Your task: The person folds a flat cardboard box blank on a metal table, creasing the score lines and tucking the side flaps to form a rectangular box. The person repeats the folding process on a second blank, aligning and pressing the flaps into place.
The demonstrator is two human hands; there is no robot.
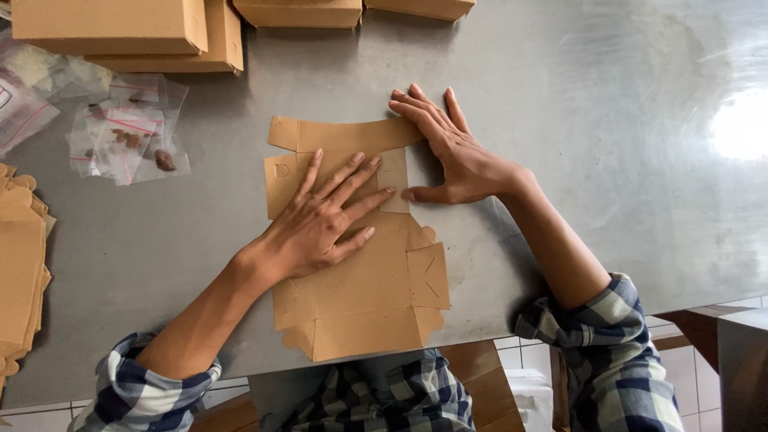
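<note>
A flat, unfolded brown cardboard box blank (364, 288) lies on the grey metal table (560, 120), its near end hanging over the table's front edge. My left hand (320, 220) presses flat on the blank's middle with fingers spread. My right hand (448, 156) lies flat at the blank's upper right, fingers on the far flap, thumb touching a folded side panel. Neither hand grips anything.
Assembled brown cardboard boxes (120, 28) stand at the back left, with more boxes (300, 12) along the far edge. Clear plastic zip bags (128, 132) with small brown bits lie left. A stack of flat blanks (20, 264) sits at the left edge.
</note>
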